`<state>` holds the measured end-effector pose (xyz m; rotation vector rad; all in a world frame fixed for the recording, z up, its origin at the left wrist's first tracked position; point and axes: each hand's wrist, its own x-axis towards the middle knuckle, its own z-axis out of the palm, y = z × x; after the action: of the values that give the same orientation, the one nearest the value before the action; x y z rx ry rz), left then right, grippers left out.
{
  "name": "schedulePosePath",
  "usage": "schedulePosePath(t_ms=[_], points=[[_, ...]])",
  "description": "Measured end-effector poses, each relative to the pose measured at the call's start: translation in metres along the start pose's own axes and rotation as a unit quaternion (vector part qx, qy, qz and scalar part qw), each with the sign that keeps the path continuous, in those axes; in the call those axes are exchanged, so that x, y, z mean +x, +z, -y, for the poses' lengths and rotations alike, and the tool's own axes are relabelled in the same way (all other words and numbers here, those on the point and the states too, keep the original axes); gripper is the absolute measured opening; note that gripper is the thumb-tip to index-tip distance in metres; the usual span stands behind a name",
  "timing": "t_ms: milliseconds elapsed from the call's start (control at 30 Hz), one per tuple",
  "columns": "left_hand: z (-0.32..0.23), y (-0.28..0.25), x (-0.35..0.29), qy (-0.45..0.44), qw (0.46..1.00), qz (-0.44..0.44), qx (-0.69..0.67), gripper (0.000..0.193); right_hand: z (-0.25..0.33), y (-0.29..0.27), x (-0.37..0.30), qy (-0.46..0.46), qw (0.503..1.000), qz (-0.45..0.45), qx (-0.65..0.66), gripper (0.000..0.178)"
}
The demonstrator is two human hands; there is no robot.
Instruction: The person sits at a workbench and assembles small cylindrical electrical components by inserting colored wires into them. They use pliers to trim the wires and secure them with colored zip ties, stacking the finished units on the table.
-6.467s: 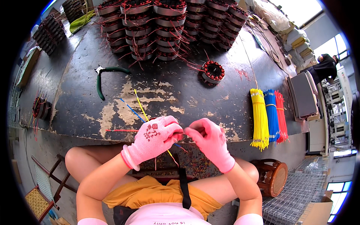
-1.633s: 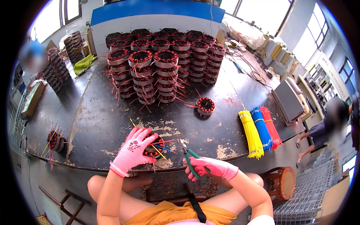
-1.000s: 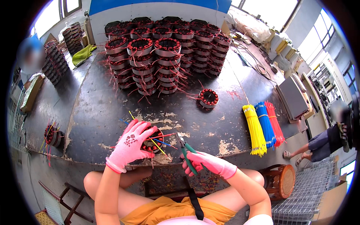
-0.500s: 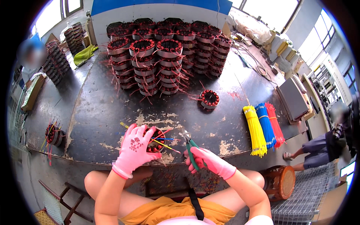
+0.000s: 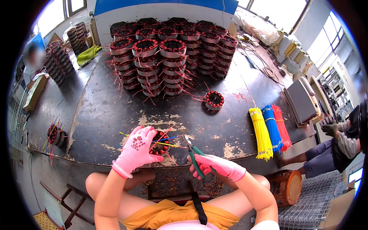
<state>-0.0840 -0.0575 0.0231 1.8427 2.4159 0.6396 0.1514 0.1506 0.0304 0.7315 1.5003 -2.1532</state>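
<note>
Both hands gloved: left hand [image 5: 136, 149] on stator [image 5: 158, 142], right hand [image 5: 214, 166] around pliers [image 5: 193, 155].

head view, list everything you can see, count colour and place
stator under the hand: one, dark core with red windings and coloured leads, near table edge
cutters: one pair, green handles, in the right hand
lone stator: one, red and black, mid table
stacked stators: many, grey with red windings, far side of table
wire bundles: three, yellow, blue, red, right part of table
stator on the side bench: one, coloured leads, left
table: one, dark, worn paint
wooden stool: one, brown, lower right
another person: one, right edge
left hand: pink glove, on the stator
right hand: pink glove, gripping the cutters
</note>
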Motion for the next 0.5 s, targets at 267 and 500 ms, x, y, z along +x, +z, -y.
schedulePosePath(t_ms=[267,500], points=[[0.004,0.004,-0.002,0.009,1.000,-0.010,-0.007,0.087,-0.002,0.004,0.012,-0.035,0.999,-0.030,-0.011,0.055],[0.001,0.006,-0.003,-0.016,1.000,-0.016,0.002,0.090,-0.008,0.002,0.016,-0.065,0.996,-0.056,-0.016,0.055]])
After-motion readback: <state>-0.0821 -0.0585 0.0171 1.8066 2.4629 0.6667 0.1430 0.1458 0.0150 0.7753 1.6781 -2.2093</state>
